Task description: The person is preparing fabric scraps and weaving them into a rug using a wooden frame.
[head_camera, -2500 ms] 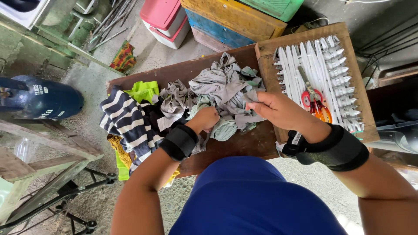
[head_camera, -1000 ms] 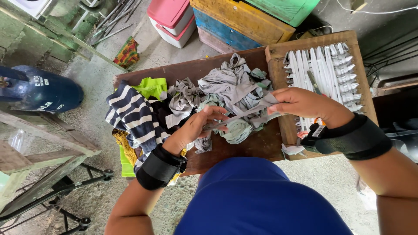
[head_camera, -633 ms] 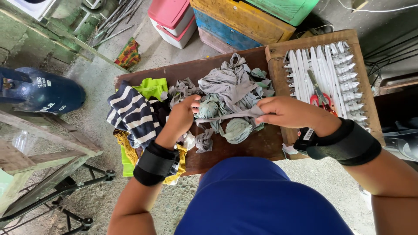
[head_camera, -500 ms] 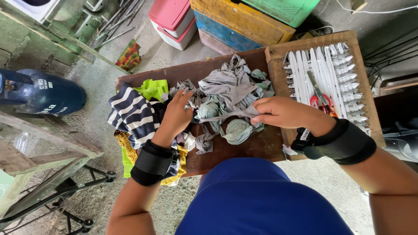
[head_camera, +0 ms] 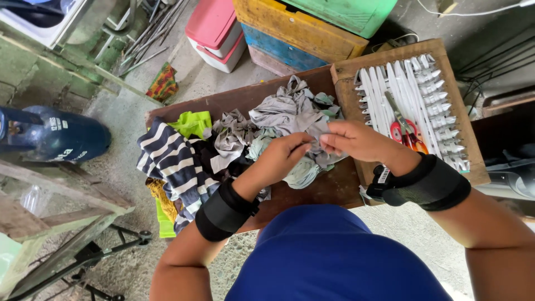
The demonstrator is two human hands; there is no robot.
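- The bench (head_camera: 334,187), a brown board, carries nearly everything in play; its near edge sits just before the person's body, and bare wood shows only in a strip under the hands and at the far left corner.
- The rag pile (head_camera: 262,125) of grey, striped and lime scraps covers most of the bench, and the striped piece hangs over the left edge. It looks largely unsorted, so most of the work seems left to do.
- The wooden frame (head_camera: 457,106) at the right end holds rows of white strips, with red-handled scissors (head_camera: 404,128) lying on them. A good many rows are already laid; whether the frame is full cannot be told.
- The right hand (head_camera: 359,140) and left hand (head_camera: 284,159) meet over the pile's near edge, fingers pinched shut on a thin grey strip (head_camera: 316,146) between them.
- Open room is scant: crates stand beyond the bench and a blue gas cylinder (head_camera: 53,139) lies to the left.
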